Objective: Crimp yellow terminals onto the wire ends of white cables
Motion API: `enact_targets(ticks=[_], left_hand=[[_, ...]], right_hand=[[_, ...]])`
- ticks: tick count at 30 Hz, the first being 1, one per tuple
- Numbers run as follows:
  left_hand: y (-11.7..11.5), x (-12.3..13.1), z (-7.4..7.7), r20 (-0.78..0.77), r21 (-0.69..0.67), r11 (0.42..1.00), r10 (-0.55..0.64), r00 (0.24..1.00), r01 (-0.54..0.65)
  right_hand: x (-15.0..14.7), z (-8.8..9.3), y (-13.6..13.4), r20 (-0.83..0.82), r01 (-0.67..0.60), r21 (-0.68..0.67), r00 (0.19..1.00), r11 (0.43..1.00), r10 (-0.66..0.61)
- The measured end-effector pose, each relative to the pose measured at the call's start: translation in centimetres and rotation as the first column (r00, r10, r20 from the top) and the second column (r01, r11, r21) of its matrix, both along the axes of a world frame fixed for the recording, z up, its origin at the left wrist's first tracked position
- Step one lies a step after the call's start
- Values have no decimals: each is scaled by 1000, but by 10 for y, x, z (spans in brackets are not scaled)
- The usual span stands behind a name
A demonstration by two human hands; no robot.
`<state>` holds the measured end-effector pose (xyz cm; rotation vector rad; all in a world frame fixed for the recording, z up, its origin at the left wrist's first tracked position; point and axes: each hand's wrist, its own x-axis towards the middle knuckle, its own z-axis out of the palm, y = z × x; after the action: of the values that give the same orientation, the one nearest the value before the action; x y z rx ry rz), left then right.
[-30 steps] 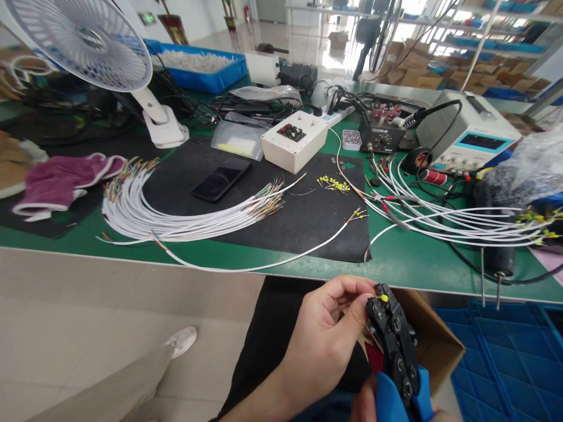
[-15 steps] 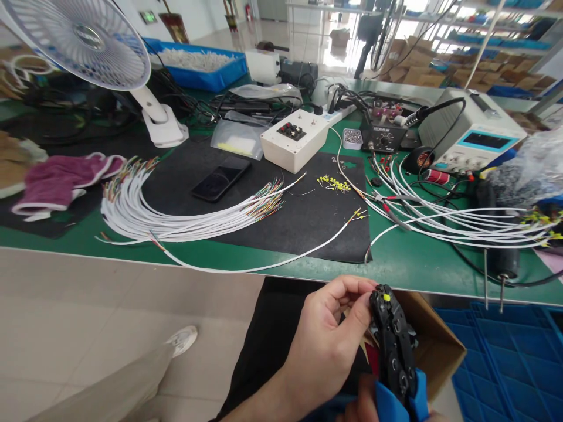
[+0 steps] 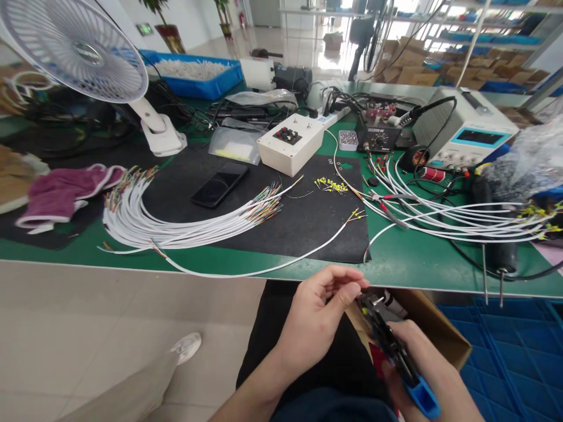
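My right hand (image 3: 420, 366) is wrapped round a black crimping tool with blue handles (image 3: 391, 346), held low in front of the table edge over my lap. My left hand (image 3: 319, 313) pinches its thumb and forefinger right at the tool's jaws, on something too small to make out. Just behind the tool is an open cardboard box (image 3: 433, 325). On the black mat (image 3: 272, 205) lie a fanned bundle of white cables with coloured wire ends (image 3: 185, 220), a single long white cable (image 3: 264, 266) and a small heap of yellow terminals (image 3: 332, 185).
A desk fan (image 3: 83, 53) stands at the back left, a purple cloth (image 3: 61, 190) beside it. A phone (image 3: 220, 183), a white switch box (image 3: 292, 142), a power supply (image 3: 466, 135), more white cables (image 3: 448, 217) and blue crates (image 3: 510, 357) are around.
The crimping tool has tilted from upright to slanting down to the right and moved lower. My right hand has come into view on its handles. My left hand stays pinched at the jaws.
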<state>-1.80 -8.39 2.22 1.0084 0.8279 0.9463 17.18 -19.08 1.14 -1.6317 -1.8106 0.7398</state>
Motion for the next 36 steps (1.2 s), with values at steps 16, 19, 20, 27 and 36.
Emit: enact_targets(ticks=[16,19,20,27,36], left_hand=[[-3,-10,-8,-124,9,1000,31,992,-30],[1,-12,-9,-192,69,997,43,981,-30],[5,-12,-8,-245,127,991,73,967,-43],[75,11,-13,-619,647,755,437,652,108],[124,46,-26,-628,654,750,466,622,99]], right_hand=[[31,4,12,469,-166,186,881,968,60],[32,3,11,415,-143,139,907,980,73],[31,3,10,378,-122,113,923,986,71],[9,9,4,75,351,-125,936,928,-344],[32,12,1,-109,432,-214,881,876,-461]])
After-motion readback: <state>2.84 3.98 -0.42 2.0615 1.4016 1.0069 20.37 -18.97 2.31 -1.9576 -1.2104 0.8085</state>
